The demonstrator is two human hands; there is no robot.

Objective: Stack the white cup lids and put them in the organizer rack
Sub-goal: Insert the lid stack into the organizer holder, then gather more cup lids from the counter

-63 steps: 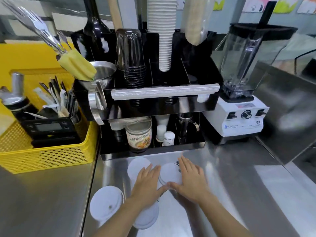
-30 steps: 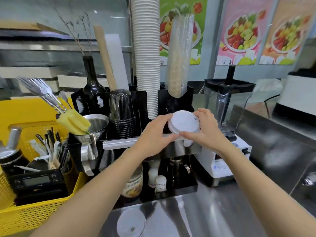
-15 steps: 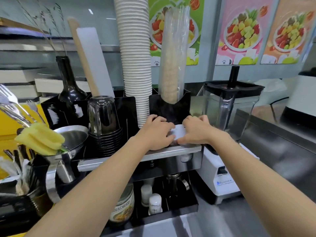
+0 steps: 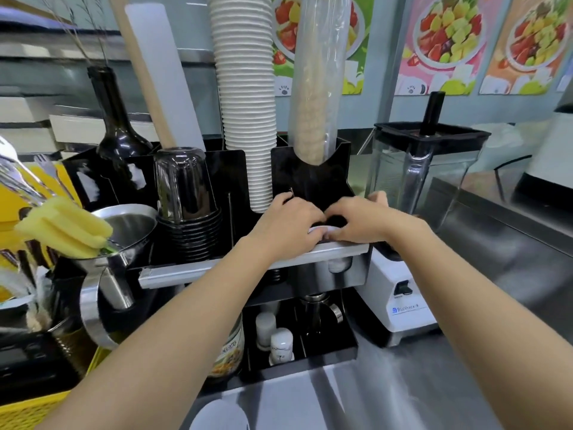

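From the head camera, both arms reach forward into the black organizer rack standing at the far side of the steel counter. The left hand and the right hand meet over the rack's right front compartment, just behind its grey front rail. Between them only a thin white edge of the cup lids shows, low inside that compartment; the fingers of both hands curl down around that stack, gripping it from either side. How many lids are in the stack cannot be told.

Right behind the hands rise a tall column of white paper cups and a clear sleeve of cups, each standing in a rear slot of the rack. To the left in the rack sit upturned dark plastic cups and a dark bottle. A blender stands just right of the rack. At the near edge of the counter another white lid lies flat, well apart from the hands.
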